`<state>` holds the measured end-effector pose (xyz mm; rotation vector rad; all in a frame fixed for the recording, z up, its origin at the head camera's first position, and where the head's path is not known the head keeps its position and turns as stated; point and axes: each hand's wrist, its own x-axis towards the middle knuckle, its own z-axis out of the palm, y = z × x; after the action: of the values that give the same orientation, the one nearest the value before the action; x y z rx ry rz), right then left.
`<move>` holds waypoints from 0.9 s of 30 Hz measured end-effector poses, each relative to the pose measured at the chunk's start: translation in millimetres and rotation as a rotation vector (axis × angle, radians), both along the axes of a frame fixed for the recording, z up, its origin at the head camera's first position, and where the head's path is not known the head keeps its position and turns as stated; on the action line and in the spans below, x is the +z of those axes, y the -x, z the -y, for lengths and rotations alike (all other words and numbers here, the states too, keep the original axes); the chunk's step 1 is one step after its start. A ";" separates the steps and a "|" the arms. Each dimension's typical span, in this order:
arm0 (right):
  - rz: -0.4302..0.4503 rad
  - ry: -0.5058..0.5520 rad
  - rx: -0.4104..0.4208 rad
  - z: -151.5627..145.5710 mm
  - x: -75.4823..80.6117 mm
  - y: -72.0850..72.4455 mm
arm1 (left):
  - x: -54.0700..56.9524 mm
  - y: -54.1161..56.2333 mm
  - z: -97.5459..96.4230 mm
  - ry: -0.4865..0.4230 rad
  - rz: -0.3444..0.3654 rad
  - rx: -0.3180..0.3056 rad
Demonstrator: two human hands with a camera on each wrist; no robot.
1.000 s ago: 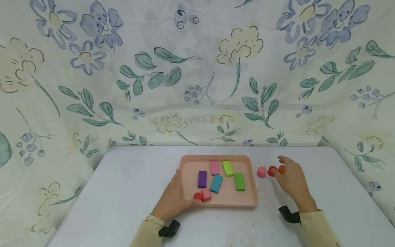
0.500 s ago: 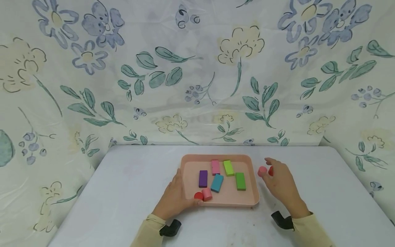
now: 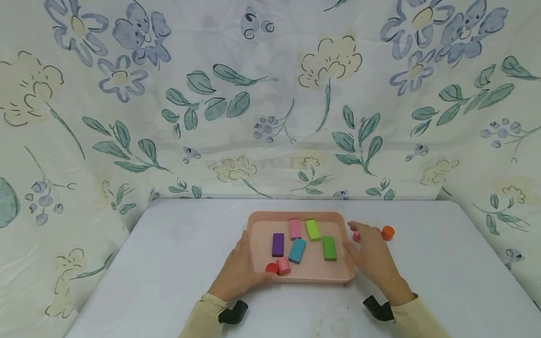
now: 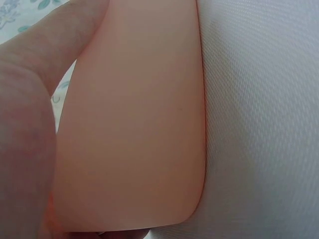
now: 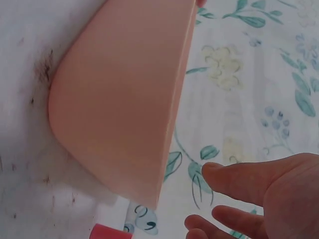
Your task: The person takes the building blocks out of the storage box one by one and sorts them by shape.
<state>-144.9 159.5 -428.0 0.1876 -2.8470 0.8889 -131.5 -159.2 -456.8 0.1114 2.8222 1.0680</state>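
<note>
A pink tray (image 3: pixel 258 230) lies on the table, holding several coloured rectangular blocks, such as a purple block (image 3: pixel 278 245) and a green block (image 3: pixel 329 248). A red cylinder (image 3: pixel 272 268) and a pink cylinder (image 3: pixel 283 266) sit in its near-left corner. My left hand (image 3: pixel 240 274) holds that corner, fingers along the left wall and thumb at the front rim. Beside the right rim hovers my right hand (image 3: pixel 372 256); in the right wrist view its thumb (image 5: pixel 239 181) and fingers are apart with nothing between them. It partly covers another pink cylinder (image 3: pixel 357 236).
An orange cylinder (image 3: pixel 387 233) stands on the white table (image 3: pixel 186 244) right of the right hand. Floral cloth (image 3: pixel 270 117) rises behind the table's far edge and along both sides.
My right hand has moved left from the red and orange cylinders to the tray's right rim. The orange cylinder has come into full view; the outside red one is now hidden. My left hand stays.
</note>
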 end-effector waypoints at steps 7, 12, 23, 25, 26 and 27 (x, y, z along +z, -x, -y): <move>0.035 -0.016 0.005 10.8 -0.3 -4.6 | 0.0 0.8 0.0 -0.003 -0.007 -0.005; 0.048 -0.003 0.006 18.9 -0.5 -6.5 | -0.4 1.1 0.4 0.002 -0.005 -0.009; 0.041 0.005 0.094 47.4 -10.0 -10.0 | -2.8 0.5 1.3 -0.021 0.026 0.009; 0.028 0.017 0.123 52.8 -11.1 -10.0 | -2.9 1.0 0.9 -0.021 0.020 0.006; 0.020 0.023 0.137 55.2 -11.8 -9.6 | -2.8 1.2 0.7 -0.022 0.017 0.005; 0.006 0.024 0.151 57.5 -12.2 -9.1 | -2.4 1.5 0.4 -0.022 0.013 0.004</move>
<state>-135.8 101.9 -440.3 0.4018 -2.8573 0.9517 -133.0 -159.5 -459.2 0.1012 2.8006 1.0972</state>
